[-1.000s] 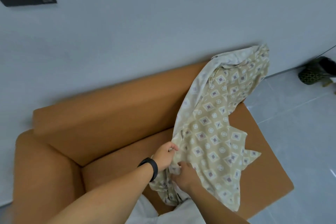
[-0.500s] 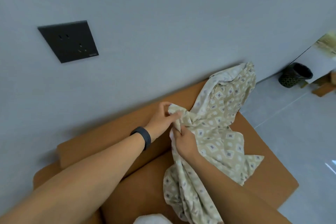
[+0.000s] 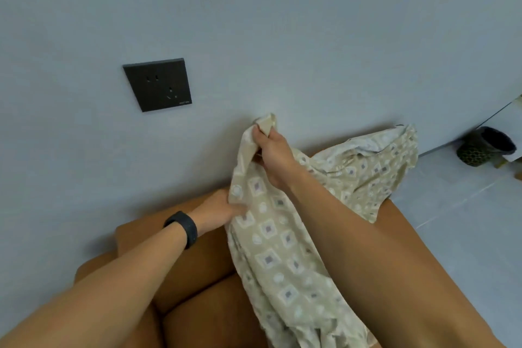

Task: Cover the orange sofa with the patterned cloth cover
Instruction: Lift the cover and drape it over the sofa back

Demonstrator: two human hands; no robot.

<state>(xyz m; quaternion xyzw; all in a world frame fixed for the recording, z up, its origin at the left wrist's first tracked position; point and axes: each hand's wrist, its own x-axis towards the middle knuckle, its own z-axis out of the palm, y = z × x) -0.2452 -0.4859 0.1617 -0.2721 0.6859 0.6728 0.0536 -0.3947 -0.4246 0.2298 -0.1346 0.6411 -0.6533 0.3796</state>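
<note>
The orange sofa [image 3: 197,263] stands against the wall, its backrest and seat partly bare on the left. The beige patterned cloth cover [image 3: 271,237] hangs in a bunched strip over the middle of the sofa, and its far end [image 3: 375,167] lies over the backrest's right side. My right hand [image 3: 272,157] holds a corner of the cloth raised in front of the wall. My left hand [image 3: 219,210], with a black band on the wrist, grips the cloth's edge lower down, at the top of the backrest.
A dark wall socket [image 3: 158,84] sits on the grey wall above the sofa. A dark patterned bin [image 3: 484,147] stands on the tiled floor [image 3: 457,220] at the right, close to the wall.
My right hand has lifted the cloth's corner higher against the wall. My left hand has slid down along the cloth's edge, so the hands are now apart. The view has tilted upward.
</note>
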